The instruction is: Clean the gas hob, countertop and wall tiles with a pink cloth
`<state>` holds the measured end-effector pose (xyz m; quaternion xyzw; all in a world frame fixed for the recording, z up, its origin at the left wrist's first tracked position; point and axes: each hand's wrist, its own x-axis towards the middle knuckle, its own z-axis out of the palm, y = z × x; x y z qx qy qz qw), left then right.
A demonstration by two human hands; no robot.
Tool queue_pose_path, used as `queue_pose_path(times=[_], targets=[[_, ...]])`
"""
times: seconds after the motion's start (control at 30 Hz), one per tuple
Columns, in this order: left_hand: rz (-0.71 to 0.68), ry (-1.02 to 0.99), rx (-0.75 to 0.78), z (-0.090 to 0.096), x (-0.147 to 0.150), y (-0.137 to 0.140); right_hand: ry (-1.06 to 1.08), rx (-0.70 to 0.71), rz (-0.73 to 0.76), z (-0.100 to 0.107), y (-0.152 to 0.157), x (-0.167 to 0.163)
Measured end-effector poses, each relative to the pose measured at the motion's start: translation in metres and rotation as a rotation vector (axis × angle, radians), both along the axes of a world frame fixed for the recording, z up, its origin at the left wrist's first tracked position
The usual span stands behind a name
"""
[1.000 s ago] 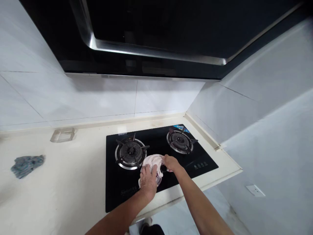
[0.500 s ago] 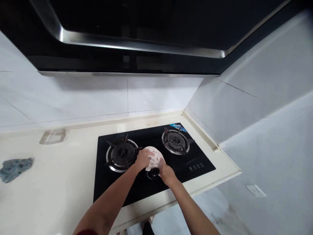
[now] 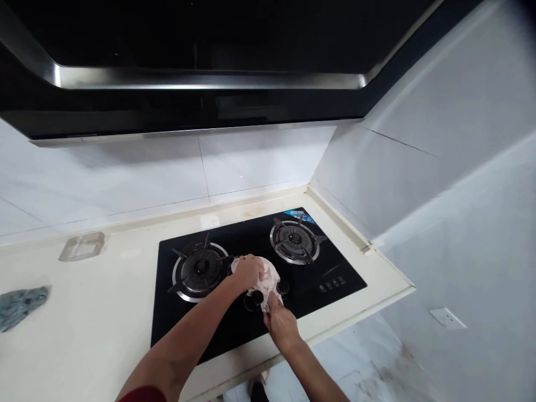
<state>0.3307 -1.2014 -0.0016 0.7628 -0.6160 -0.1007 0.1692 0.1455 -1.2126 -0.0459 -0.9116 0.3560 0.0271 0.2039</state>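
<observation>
A pale pink cloth (image 3: 268, 278) lies bunched over the middle of the black glass gas stove (image 3: 234, 324), by the control knobs. My left hand (image 3: 249, 272) is closed on its upper left part, close to the left burner (image 3: 201, 269). Lower down, my right hand (image 3: 280, 322) pinches the cloth's near end. One dark knob (image 3: 253, 300) shows just left of the cloth, and another knob (image 3: 283, 287) shows to its right. The right burner (image 3: 295, 240) stands behind and to the right of both hands.
A black range hood (image 3: 201, 106) hangs low over the stove. On the left of the cream countertop (image 3: 96, 312) lie a grey-green rag (image 3: 23, 306) and a clear rectangular tray (image 3: 82, 247). A tiled wall (image 3: 368, 178) rises on the right, with a socket (image 3: 447, 318) low on it.
My right hand has moved nearer to the stove's front edge, drawing the cloth's near end along. The left hand stays on the cloth. The view has shifted slightly.
</observation>
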Motion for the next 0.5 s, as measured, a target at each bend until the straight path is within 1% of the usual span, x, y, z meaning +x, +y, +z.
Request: queue_pose_path(times=[0.1, 0.23, 0.3, 0.37, 0.43, 0.5], targets=[[0.019, -0.022, 0.001, 0.009, -0.010, 0.001, 0.047, 0.008, -0.001, 0.003, 0.001, -0.002], [0.157, -0.025, 0.000, 0.011, -0.015, 0.010, 0.068, 0.029, -0.014, 0.000, 0.001, -0.020], [0.214, -0.006, 0.017, 0.008, -0.012, 0.014, 0.063, 0.042, -0.020, -0.004, -0.001, -0.031], [0.237, 0.025, 0.032, 0.003, -0.007, 0.015, 0.015, 0.056, -0.028, -0.010, -0.002, -0.041], [0.229, 0.061, 0.032, -0.003, -0.003, 0.012, -0.071, 0.054, -0.047, -0.014, -0.002, -0.044], [0.183, 0.099, 0.010, -0.010, -0.001, 0.006, -0.139, 0.036, -0.088, -0.016, -0.001, -0.040]])
